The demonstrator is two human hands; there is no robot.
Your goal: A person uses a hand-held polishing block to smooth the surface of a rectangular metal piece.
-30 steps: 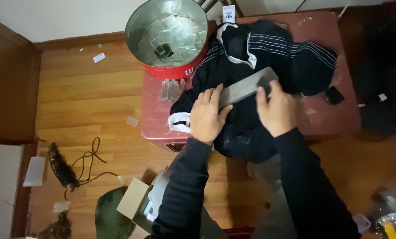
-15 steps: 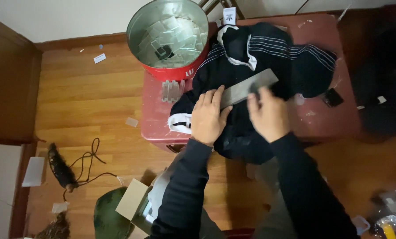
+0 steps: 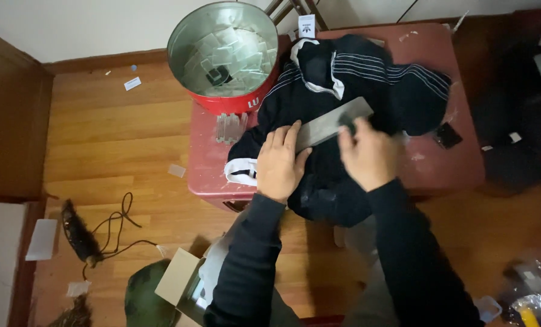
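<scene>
In the middle of the frame a black garment with white stripes (image 3: 343, 91) lies bunched over a red worktop (image 3: 440, 163), its lower part hanging off the near edge toward the person. A flat grey rectangular piece (image 3: 328, 124) lies slantwise on top of it. The left hand (image 3: 279, 163) presses flat on the piece's lower end, fingers spread and not curled round anything. The right hand (image 3: 367, 151) is blurred at the upper end; I cannot tell whether its fingers grip the piece or just rest there.

The cloth looks rumpled, not laid flat or folded, so the work seems at an early stage.

Room is tight at upper left, where a red metal tub (image 3: 225, 54) of clear plastic bits stands touching the garment. Bare worktop shows at right beside a small dark object (image 3: 447, 134). Scraps and a black cable (image 3: 110, 227) litter the wooden floor at lower left.
</scene>
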